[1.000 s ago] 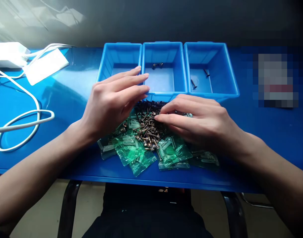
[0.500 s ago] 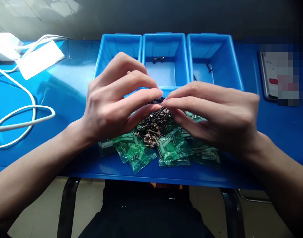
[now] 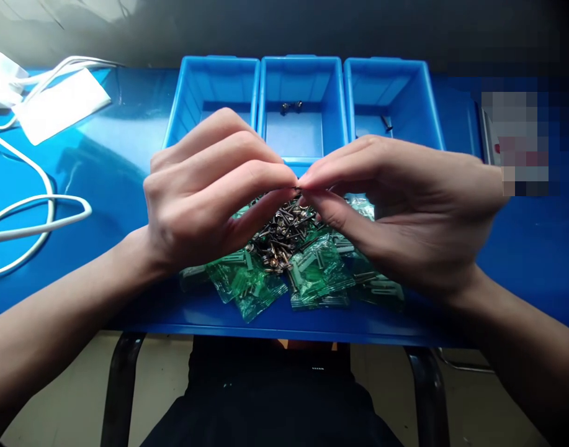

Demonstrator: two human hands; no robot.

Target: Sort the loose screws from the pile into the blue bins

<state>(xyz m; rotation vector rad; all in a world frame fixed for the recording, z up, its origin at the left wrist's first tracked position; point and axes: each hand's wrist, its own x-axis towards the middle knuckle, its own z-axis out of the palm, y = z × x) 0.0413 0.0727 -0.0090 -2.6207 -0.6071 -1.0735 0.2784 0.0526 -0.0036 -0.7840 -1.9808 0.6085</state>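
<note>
My left hand [image 3: 205,192] and my right hand [image 3: 405,205] meet at their fingertips above a pile of screws [image 3: 284,236]. Each is closed in a pinch of thumb and fingers. A tiny dark bit shows where the tips touch, too small and covered to name. Beneath the hands, the loose screws lie heaped among green plastic packets [image 3: 321,273], which hold metal and pale pieces. Part of the heap is hidden behind my fingers.
Behind the hands stand a left blue bin [image 3: 219,81], a middle blue bin [image 3: 303,77] holding a few small screws, and a right blue bin [image 3: 391,81] with a dark screw. White cables [image 3: 46,230] lie left; a partly blurred device [image 3: 491,139] is at right.
The fingertips of both hands have come closer together and now touch. My right hand has turned slightly, its thumb lower and more visible. The whole view has shifted a little.
</note>
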